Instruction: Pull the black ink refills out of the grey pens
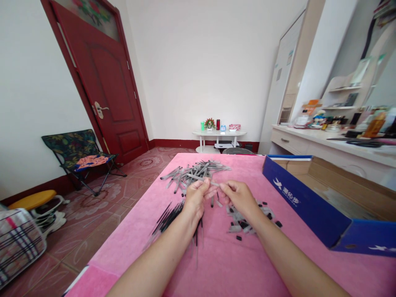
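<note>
Between my two hands is a translucent grey pen barrel [194,177], held nearly level above the pink cloth. My left hand [198,196] is closed around its middle. At the right end of the pen, my right hand [239,197] pinches with thumb and fingertips; whether a small part is in that pinch is hidden. Beyond the hands lies a heap of similar pen barrels [202,168] with dark ends. Thin black pen refills [167,218] are bunched beside and under my left forearm. Clear and black pen caps [236,228] are scattered around my right wrist.
A pink cloth [216,264] covers the table. On its right stands an open blue cardboard box [306,206]. A camouflage folding chair [80,152] and a red door [105,82] are at left. A cluttered white dresser [297,142] is at right; a small white table [213,133] stands behind.
</note>
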Available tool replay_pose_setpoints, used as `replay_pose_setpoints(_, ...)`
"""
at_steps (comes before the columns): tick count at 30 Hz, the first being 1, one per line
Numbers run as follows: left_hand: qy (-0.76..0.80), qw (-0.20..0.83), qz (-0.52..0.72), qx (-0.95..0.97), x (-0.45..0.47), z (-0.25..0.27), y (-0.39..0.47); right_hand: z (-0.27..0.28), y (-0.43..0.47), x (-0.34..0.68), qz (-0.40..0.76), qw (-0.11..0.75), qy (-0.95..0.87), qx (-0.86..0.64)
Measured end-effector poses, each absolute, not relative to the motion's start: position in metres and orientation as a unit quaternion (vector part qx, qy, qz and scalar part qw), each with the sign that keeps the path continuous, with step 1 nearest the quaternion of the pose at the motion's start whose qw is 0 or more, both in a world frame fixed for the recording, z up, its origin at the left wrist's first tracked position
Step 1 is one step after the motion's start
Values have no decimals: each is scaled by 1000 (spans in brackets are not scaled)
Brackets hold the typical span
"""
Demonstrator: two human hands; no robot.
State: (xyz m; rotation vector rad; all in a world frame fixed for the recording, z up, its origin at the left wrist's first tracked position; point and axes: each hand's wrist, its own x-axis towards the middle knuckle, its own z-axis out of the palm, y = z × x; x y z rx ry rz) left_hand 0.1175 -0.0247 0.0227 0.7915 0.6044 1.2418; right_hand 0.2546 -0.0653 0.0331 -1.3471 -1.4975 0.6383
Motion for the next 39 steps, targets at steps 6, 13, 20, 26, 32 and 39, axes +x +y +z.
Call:
replay_pose_setpoints(6, 273, 695, 558, 361, 118, 21, -24, 35, -65, 256, 241, 518, -593, -567)
replay_pose_setpoints(13, 284, 694, 554, 361, 119, 19, -24, 35, -64, 259, 241, 518, -606, -554)
replay_pose_setpoints(20, 280, 693, 559, 359, 118, 19, -23, 35, -65, 257, 299, 491, -591, -566)
replay_pose_setpoints(26, 276, 695, 559, 358, 118, 21, -24, 31, -61, 259, 210, 539, -594, -559)
replay_pose_setpoints(32, 281, 693, 558, 360, 118, 21, -25, 35, -64, 258, 278, 496, -606, -556)
replay_pose_setpoints(39, 282, 690, 558, 364, 118, 21, -25, 34, -63, 259, 277, 515, -588, -559)
